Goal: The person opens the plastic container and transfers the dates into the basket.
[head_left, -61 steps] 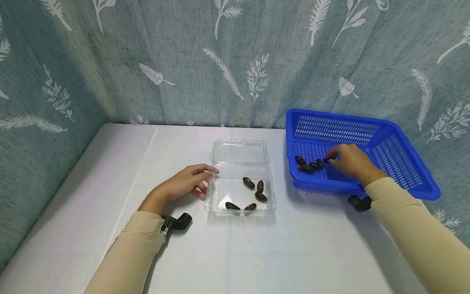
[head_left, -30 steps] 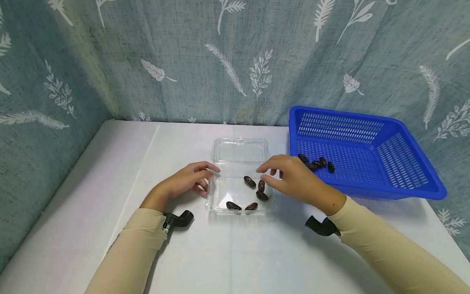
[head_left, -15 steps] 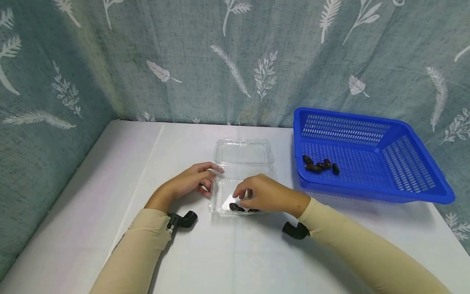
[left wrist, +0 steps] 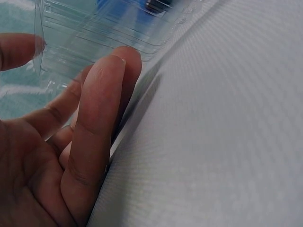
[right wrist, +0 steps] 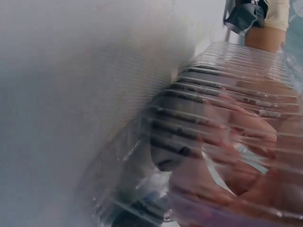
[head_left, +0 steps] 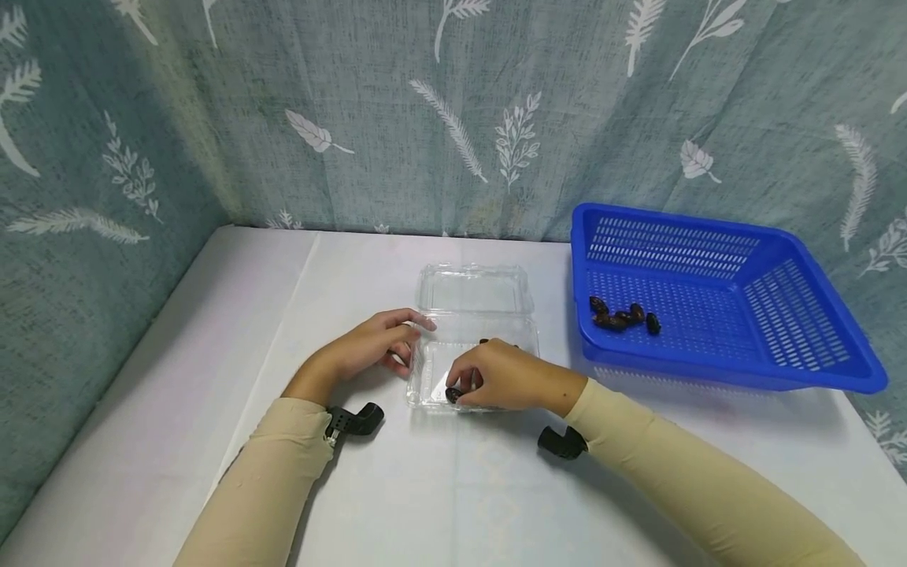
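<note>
A clear plastic clamshell container [head_left: 427,370] lies with its lid [head_left: 475,289] folded back on the table. My right hand [head_left: 506,376] is inside it, its thumb and fingers pinching a dark brown date [head_left: 453,395] near the front left corner. The right wrist view shows this date [right wrist: 168,146] through the ribbed plastic wall, against the fingertips. Other dates in the container are mostly hidden behind the hand. At the container's left side, my left hand [head_left: 372,346] rests with loosely bent fingers touching the rim; the left wrist view shows its fingers [left wrist: 97,99] beside the clear wall.
A blue perforated basket [head_left: 730,376] stands to the right, with several dates [head_left: 616,319] gathered in its near left part. White cloth [head_left: 397,488] covers the table. A patterned green curtain [head_left: 368,181] hangs along the back and left.
My right hand has left a date in the basket, moved left to the container, and lowered onto another date there. My left hand stays at the container's side.
</note>
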Demonstrator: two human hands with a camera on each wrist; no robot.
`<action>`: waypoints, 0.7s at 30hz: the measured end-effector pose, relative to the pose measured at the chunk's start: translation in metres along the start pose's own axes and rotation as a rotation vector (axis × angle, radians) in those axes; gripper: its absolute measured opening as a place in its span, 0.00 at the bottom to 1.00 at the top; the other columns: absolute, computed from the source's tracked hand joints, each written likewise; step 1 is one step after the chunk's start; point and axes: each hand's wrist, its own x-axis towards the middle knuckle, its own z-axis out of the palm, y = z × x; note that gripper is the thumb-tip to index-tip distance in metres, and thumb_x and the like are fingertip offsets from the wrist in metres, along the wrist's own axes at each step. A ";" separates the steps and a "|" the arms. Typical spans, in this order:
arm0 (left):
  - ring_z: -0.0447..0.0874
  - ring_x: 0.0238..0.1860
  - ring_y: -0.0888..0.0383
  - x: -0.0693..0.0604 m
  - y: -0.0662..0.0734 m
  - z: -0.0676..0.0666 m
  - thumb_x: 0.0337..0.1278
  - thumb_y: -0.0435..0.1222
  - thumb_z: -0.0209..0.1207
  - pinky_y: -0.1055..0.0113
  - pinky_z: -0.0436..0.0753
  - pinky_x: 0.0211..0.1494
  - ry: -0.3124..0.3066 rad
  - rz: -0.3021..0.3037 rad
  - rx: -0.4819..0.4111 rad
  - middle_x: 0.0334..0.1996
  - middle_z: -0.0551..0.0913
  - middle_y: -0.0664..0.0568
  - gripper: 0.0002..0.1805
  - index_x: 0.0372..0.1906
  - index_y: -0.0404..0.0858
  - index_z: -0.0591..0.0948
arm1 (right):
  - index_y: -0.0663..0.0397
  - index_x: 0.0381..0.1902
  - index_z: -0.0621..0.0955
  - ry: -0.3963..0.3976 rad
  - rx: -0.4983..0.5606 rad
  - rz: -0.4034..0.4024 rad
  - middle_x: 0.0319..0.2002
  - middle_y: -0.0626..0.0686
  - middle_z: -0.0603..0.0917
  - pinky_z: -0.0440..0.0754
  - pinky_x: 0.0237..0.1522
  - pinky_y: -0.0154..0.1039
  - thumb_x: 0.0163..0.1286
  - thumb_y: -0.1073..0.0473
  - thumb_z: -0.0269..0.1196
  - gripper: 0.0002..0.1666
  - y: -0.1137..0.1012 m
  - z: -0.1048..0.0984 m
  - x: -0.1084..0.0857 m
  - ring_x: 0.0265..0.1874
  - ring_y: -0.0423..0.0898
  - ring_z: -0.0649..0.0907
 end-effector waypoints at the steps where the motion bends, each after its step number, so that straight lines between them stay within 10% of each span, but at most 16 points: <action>1: 0.76 0.26 0.63 0.000 0.000 0.000 0.72 0.39 0.47 0.64 0.88 0.36 0.001 0.003 -0.002 0.24 0.73 0.53 0.22 0.64 0.33 0.72 | 0.50 0.43 0.88 0.004 -0.006 -0.003 0.30 0.43 0.87 0.80 0.34 0.27 0.62 0.60 0.73 0.11 0.000 0.000 0.000 0.28 0.33 0.80; 21: 0.76 0.26 0.62 0.000 0.003 0.000 0.72 0.38 0.47 0.63 0.88 0.37 -0.005 -0.003 0.000 0.23 0.73 0.53 0.22 0.64 0.33 0.72 | 0.50 0.45 0.88 0.041 0.018 -0.008 0.31 0.43 0.86 0.81 0.33 0.28 0.65 0.64 0.65 0.12 -0.001 -0.013 -0.004 0.27 0.34 0.80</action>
